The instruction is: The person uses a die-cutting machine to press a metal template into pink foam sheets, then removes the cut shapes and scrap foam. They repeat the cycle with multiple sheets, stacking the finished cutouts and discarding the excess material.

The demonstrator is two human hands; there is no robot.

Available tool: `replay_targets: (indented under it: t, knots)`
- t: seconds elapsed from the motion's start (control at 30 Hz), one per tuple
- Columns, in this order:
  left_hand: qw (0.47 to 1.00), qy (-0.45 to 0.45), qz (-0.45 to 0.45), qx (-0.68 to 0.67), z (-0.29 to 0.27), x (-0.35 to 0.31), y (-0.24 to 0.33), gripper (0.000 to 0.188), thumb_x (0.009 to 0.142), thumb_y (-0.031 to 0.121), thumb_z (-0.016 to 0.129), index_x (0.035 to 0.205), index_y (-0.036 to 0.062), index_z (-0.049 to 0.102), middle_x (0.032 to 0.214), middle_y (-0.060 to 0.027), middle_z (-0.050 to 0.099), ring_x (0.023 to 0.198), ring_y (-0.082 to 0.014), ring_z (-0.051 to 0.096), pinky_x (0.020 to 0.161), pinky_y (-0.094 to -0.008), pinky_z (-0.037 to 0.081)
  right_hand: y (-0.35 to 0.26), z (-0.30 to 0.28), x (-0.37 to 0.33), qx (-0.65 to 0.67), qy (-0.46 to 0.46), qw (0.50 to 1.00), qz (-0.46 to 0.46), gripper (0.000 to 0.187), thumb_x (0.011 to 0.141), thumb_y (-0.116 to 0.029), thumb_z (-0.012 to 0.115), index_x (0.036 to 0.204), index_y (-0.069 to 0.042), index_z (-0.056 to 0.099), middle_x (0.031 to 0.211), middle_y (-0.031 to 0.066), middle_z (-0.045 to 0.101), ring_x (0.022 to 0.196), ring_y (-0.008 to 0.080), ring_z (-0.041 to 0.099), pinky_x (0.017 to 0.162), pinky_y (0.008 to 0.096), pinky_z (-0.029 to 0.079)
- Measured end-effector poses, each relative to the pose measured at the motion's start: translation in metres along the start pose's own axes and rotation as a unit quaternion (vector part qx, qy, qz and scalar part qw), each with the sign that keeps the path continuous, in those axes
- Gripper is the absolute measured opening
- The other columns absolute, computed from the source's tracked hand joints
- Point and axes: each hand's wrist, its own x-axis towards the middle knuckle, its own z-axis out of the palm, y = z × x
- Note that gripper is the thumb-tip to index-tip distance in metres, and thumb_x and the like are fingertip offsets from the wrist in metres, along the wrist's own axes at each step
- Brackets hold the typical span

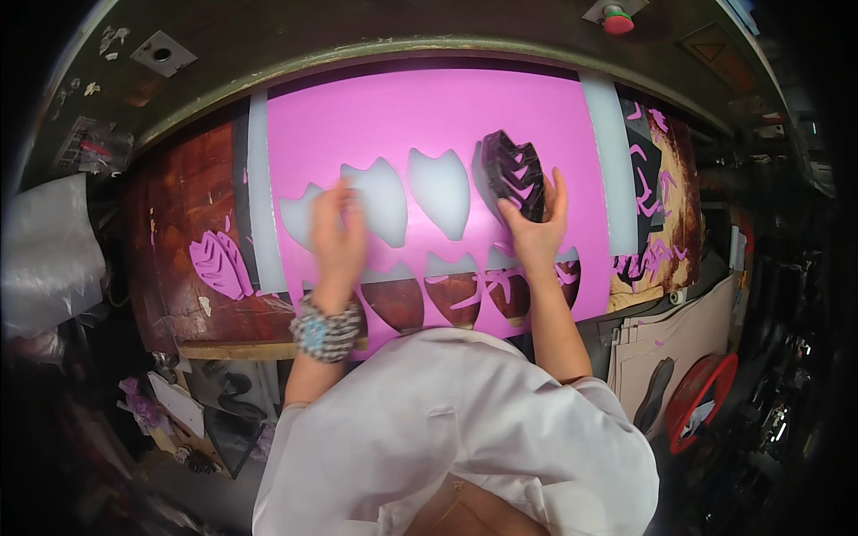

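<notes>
A pink sheet [375, 107] lies across a pale blue-white board [259, 196]. Leaf-shaped holes run through it in two rows, the near row hanging over the board's front edge. In my right hand [541, 232] is a dark cutting die [511, 174] with chevron-shaped bars, gripped at its right side and lower edge against the sheet. My left hand [340, 232], smeared by motion, is over the left holes of the far row; its fingers are too blurred to show whether they hold anything. A beaded band circles my left wrist.
Left of the board, cut pink pieces [219, 263] rest on a worn brown surface [179, 223]. Pink scraps [648, 259] litter the right side. A green machine beam [402, 36] with a red button [618, 20] spans the back. Pale sheets [670, 335] and a red ring [679, 420] stand lower right.
</notes>
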Motion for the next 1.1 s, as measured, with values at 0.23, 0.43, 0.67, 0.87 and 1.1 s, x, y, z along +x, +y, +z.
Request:
replay_targets:
  t: [0.23,0.43,0.67,0.87,1.1]
  knots:
    - [0.977,-0.207,0.006,-0.047,0.138,-0.003,0.083,0.022,0.091,0.022,0.053,0.087,0.0016,0.058,0.073,-0.016,0.059,0.071,-0.0335,0.057,0.065,-0.044,0.044,-0.005,-0.024,0.012,0.292,-0.016,0.943,0.162,0.088,0.078,0.003,0.071,0.145,-0.001,0.014,0.126,0.0257,0.051,0.106,0.0238,0.058,0.088,0.0313,0.049]
    - [0.991,-0.123,-0.005,-0.047,0.161,-0.009,0.072,0.023,0.093,0.018,0.048,0.083,-0.0003,0.057,0.071,-0.02,0.058,0.067,-0.0393,0.056,0.063,-0.0478,0.043,0.022,-0.028,0.014,0.433,-0.009,0.87,0.236,0.085,0.08,0.002,0.07,0.144,-0.001,0.015,0.122,0.0266,0.052,0.104,0.0229,0.058,0.087,0.0312,0.05]
    - [0.976,-0.132,0.003,0.176,0.092,-0.012,0.035,0.019,0.093,0.015,0.048,0.084,0.0014,0.058,0.071,-0.0178,0.059,0.067,-0.0371,0.057,0.061,-0.0459,0.043,0.025,-0.095,0.032,0.209,0.076,0.969,0.106,0.081,0.077,0.004,0.071,0.141,-0.002,0.02,0.126,0.0209,0.047,0.103,0.0239,0.058,0.086,0.0321,0.051]
    - [0.986,-0.142,-0.088,0.025,0.094,-0.008,0.029,0.023,0.098,0.017,0.044,0.088,0.002,0.058,0.07,-0.0092,0.056,0.065,-0.0197,0.055,0.059,-0.034,0.042,0.033,-0.066,0.02,-0.022,-0.02,0.999,0.032,0.093,0.068,-0.002,0.079,0.142,-0.004,0.024,0.133,0.022,0.041,0.12,0.0323,0.047,0.097,0.0386,0.043]
    - [0.989,-0.1,-0.105,0.015,0.004,0.022,-0.008,0.029,0.101,0.02,0.038,0.089,0.0025,0.058,0.074,-0.0024,0.055,0.065,-0.0099,0.052,0.058,-0.0253,0.041,0.063,-0.034,0.03,-0.289,-0.066,0.946,-0.131,0.089,0.068,-0.011,0.08,0.142,-0.001,0.031,0.133,0.0245,0.04,0.124,0.0373,0.042,0.102,0.04,0.037]
